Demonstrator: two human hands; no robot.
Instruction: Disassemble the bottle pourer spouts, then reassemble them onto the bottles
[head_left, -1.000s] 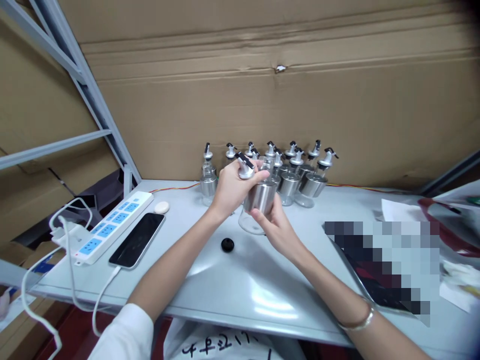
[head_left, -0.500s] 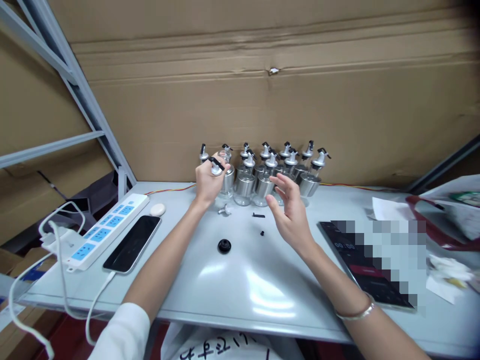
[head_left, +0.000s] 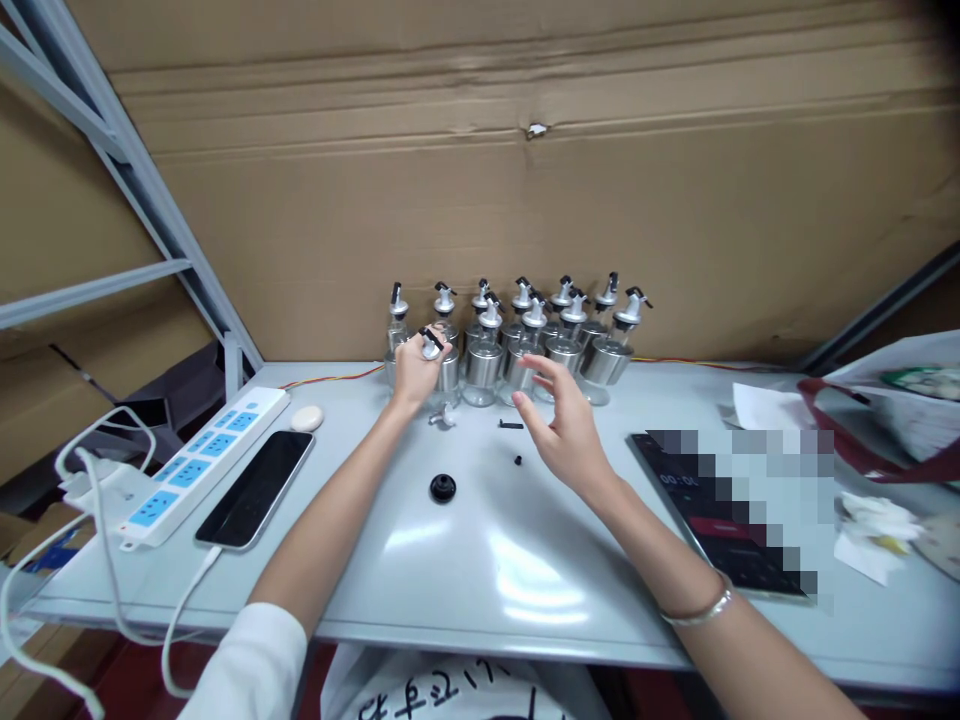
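My left hand (head_left: 418,372) is closed around the upper part of an oil bottle (head_left: 449,372). Its silver pourer top with a black lever pokes out above the fingers. The bottle's neck is hidden by my hand, and its steel-sleeved body stands at the front left of grouped bottles. My right hand (head_left: 562,428) hovers open, fingers apart, in front of similar bottles (head_left: 484,368). On the tabletop between my arms lie a loose silver spout (head_left: 442,416), a black lever (head_left: 511,426), a tiny black plug (head_left: 517,461) and a round black stopper (head_left: 443,488).
To the left are a power strip (head_left: 214,450), a charging phone (head_left: 256,488) and a round white object (head_left: 307,418). At right lies a tablet (head_left: 675,480), partly pixelated, beside crumpled tissue (head_left: 881,522). A cardboard wall (head_left: 487,200) rises behind the bottles.
The left hand has lowered slightly with the bottle's top in its grip. My right hand has stayed open, shifting slightly. The whole view has moved a little.
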